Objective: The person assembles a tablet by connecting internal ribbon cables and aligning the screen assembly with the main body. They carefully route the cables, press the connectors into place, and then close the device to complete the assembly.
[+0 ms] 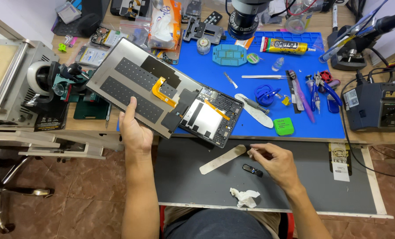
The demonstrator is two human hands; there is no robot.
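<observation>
My left hand (134, 129) grips the near edge of a detached tablet screen panel (140, 84), lifted and tilted with its grey back up, showing black pads and an orange flex cable (163, 94). The cable still runs to the opened tablet body (213, 116), which lies on the blue mat's front edge. My right hand (275, 160) rests on the grey pull-out shelf (321, 177), fingertips pinched on something small I cannot make out. A pale flat pry strip (222, 159), a small black part (252, 170) and a crumpled white tissue (245, 197) lie near it.
The blue work mat (259, 57) carries tweezers, pliers, a glue tube (287, 45), a green pad (283, 126) and a white spudger. A microscope head (243, 20) hangs above. A grey machine (9, 84) stands at left, a soldering station (379, 104) at right.
</observation>
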